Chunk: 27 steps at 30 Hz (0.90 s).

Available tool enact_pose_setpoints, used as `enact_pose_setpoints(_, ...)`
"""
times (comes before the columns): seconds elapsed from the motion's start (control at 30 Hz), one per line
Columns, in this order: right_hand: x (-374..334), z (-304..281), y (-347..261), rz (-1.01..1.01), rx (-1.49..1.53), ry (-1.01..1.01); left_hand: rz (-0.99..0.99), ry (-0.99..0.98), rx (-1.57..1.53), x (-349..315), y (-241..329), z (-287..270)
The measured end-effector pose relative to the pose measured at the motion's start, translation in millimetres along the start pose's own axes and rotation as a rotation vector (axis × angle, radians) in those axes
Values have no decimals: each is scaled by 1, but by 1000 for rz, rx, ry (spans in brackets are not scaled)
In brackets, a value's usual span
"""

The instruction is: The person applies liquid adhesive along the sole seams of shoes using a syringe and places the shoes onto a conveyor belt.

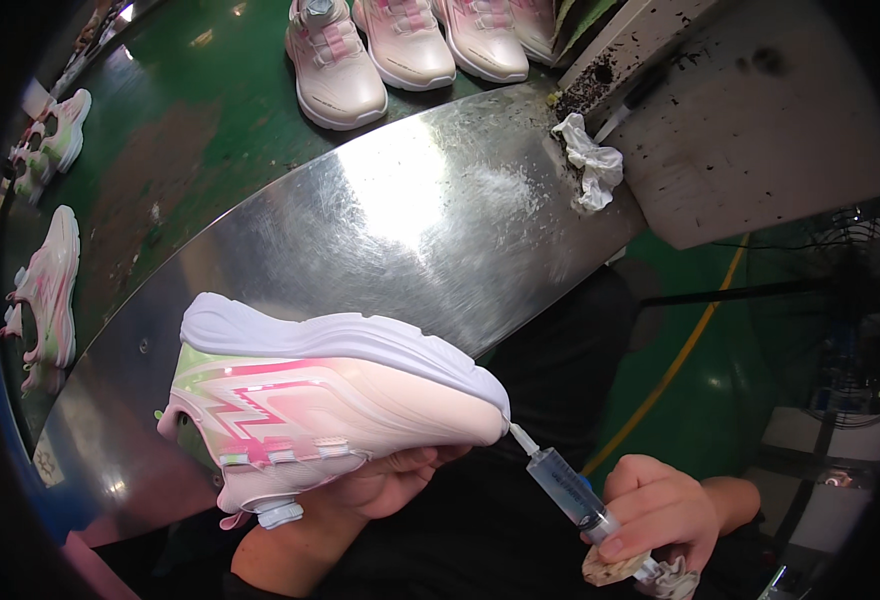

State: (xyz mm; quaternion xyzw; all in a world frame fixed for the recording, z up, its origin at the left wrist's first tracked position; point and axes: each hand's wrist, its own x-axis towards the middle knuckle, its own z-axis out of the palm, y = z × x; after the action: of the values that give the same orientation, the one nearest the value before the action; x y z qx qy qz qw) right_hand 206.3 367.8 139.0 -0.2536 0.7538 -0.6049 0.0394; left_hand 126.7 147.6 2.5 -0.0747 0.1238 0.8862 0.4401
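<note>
- The pink shoe was held sole-up above the near edge of the metal tabletop, its toe pointing right and its heel left.
- Its thick white sole faced upward; the upper faded from pale pink to green at the heel, with a bright pink zigzag on the side and a pale round dial hanging lowest.
- The left hand was clasped on the shoe's upper from beneath, some of its fingers hidden behind it.
- The syringe slanted up toward the toe, its white nozzle at the sole's front edge; whether it touched could not be told.
- Its transparent barrel had a dark seal near the rear, and what lay ahead of the seal looked clear; liquid and air could not be told apart there.
- The right hand was closed around the syringe's rear part, with a crumpled, stained cloth bunched beneath the fingers.
- A crumpled white tissue lay at the tabletop's far right corner, beside a dark-spotted grey panel.
- Beyond, on a green surface, stood a row of similar shoes, with two more shoes at the left.
</note>
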Motion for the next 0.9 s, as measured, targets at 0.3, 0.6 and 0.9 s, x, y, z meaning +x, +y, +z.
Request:
enact_pose_setpoints(0.3,8,14,8,-21,-180,-30,11,-33,-80,13,2,-1)
enact_pose_setpoints(0.6,5,31,16,-87,-474,-53,-64,-114,-147,11,8,6)
enact_pose_setpoints(0.9,6,39,21,-125,-616,-40,-47,-115,-115,6,4,5)
